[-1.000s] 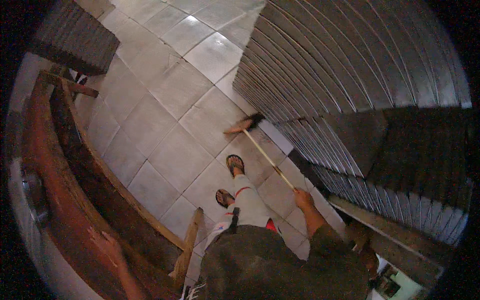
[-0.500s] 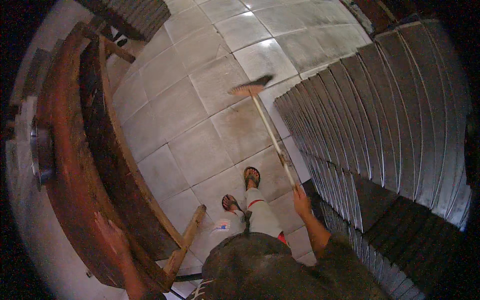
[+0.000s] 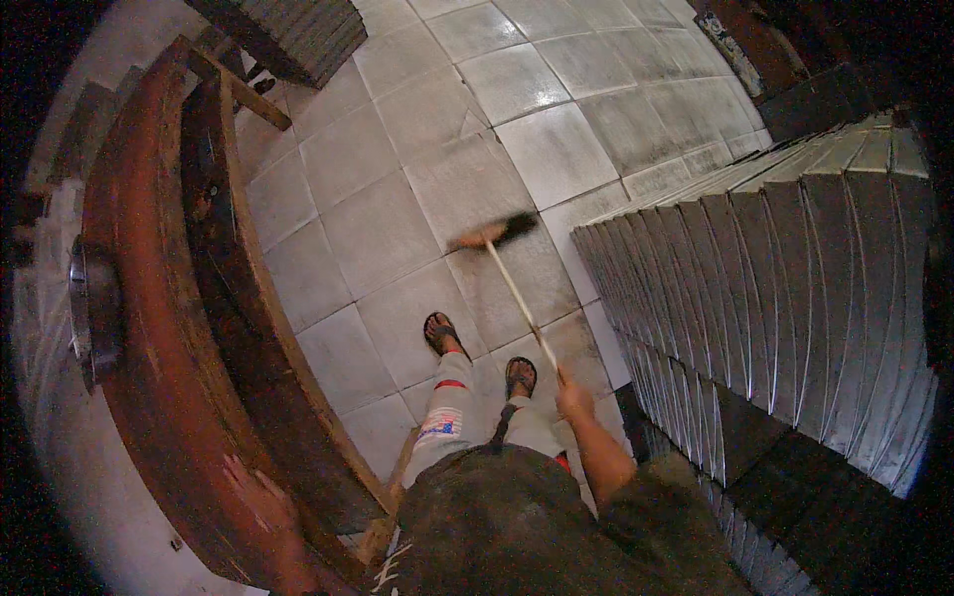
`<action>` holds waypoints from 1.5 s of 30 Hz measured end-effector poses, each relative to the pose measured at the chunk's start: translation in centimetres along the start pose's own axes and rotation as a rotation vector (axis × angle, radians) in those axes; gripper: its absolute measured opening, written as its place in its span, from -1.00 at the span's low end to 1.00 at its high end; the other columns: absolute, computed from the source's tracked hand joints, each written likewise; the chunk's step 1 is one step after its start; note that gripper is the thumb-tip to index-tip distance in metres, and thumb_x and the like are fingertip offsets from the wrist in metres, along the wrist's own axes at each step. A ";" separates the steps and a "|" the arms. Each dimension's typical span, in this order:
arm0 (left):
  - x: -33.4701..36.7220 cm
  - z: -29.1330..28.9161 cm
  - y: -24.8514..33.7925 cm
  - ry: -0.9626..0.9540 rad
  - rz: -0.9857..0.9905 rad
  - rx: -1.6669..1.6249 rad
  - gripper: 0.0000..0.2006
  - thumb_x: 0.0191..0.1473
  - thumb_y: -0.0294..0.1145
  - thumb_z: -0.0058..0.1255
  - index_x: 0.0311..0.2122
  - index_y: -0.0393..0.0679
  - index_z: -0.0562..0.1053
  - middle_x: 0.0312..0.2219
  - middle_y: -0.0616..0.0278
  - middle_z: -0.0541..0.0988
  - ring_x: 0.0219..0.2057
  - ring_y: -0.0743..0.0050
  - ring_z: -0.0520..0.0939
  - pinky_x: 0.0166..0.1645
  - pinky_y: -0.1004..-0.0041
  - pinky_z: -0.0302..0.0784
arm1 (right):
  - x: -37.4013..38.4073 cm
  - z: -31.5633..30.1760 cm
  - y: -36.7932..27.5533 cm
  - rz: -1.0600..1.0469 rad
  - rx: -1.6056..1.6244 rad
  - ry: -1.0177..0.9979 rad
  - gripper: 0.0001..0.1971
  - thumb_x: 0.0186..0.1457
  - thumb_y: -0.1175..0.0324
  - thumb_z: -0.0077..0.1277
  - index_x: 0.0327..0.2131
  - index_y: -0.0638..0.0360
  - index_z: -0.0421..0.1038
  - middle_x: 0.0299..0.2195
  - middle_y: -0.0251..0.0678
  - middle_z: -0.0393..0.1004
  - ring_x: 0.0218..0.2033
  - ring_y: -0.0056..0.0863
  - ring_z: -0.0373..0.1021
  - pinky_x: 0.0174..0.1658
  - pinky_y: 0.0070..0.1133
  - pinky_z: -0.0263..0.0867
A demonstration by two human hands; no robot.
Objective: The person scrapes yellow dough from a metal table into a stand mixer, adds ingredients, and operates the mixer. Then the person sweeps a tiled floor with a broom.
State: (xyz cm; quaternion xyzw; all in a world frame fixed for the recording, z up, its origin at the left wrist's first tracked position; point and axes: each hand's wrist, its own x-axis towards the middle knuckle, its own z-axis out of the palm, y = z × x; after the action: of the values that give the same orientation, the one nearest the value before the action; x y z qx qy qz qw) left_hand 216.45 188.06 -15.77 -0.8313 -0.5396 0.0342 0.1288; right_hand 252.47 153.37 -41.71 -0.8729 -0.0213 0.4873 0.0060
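Note:
My right hand (image 3: pixel 574 397) is closed round the upper end of a broom (image 3: pixel 513 288) with a pale stick handle. Its head, orange-brown on one side with dark bristles (image 3: pixel 515 228) on the other, rests on the tiled floor ahead of my feet and is a little blurred. At the left, my left hand (image 3: pixel 260 497) lies with fingers spread on the reddish-brown top of a wooden table (image 3: pixel 149 328); nothing is held in it.
Tall rows of stacked grey, ridged sheets or tiles (image 3: pixel 745 288) line the right side. Another dark stack (image 3: pixel 298 40) stands at the far left. A round metal bowl-like object (image 3: pixel 81 303) sits at the table's outer edge. Grey square tiles (image 3: pixel 368 243) cover the floor.
The broom head has come nearer to me and slightly left, and my right hand has moved left with it. My left foot has stepped forward. The left hand stays on the table.

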 end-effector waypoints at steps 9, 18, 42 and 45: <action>10.7 -2.9 0.5 0.289 0.307 -0.038 -0.66 0.15 -0.43 -0.27 0.03 -0.29 0.28 0.06 -0.05 0.29 0.18 -0.14 0.12 0.25 0.06 0.00 | 4.1 -10.8 -13.1 -0.135 0.341 0.307 -0.59 0.17 0.11 -0.29 0.12 -0.40 0.15 -0.14 -0.10 0.43 -0.17 -0.04 0.38 -0.11 -0.27 0.28; 30.2 2.4 1.8 0.337 0.203 0.060 -0.55 0.22 -0.24 -0.31 0.13 -0.30 0.17 0.13 -0.09 0.19 0.15 -0.14 0.19 0.24 0.13 0.03 | -6.4 -3.9 0.1 0.149 0.535 0.256 -0.60 0.17 0.13 -0.25 0.08 -0.17 0.25 -0.12 -0.08 0.41 -0.11 -0.11 0.36 -0.10 -0.34 0.26; 40.7 0.3 6.4 -0.237 -0.226 0.172 -0.52 0.21 -0.16 -0.34 0.19 -0.12 0.14 0.20 0.20 0.14 0.23 0.03 0.06 0.27 0.18 -0.04 | 18.4 -43.4 -26.1 -0.519 -0.467 0.050 -0.53 0.18 0.33 -0.27 0.17 -0.31 0.09 -0.31 0.01 0.45 -0.34 -0.09 0.44 -0.31 -0.35 0.32; 40.9 1.0 6.8 -0.118 -0.214 0.168 -0.54 0.20 -0.21 -0.34 0.18 -0.12 0.16 0.19 0.19 0.16 0.23 0.02 0.05 0.27 0.15 -0.07 | 19.1 -39.8 -33.9 -0.827 -0.657 -0.197 -0.48 0.13 0.33 -0.24 0.17 -0.39 0.06 -0.35 -0.02 0.47 -0.38 -0.03 0.44 -0.33 -0.25 0.34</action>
State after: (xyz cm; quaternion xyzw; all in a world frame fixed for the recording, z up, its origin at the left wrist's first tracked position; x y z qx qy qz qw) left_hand 239.30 222.63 -15.13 -0.7518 -0.6271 0.1141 0.1689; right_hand 295.25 188.51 -35.98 -0.6978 -0.5151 0.4914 -0.0783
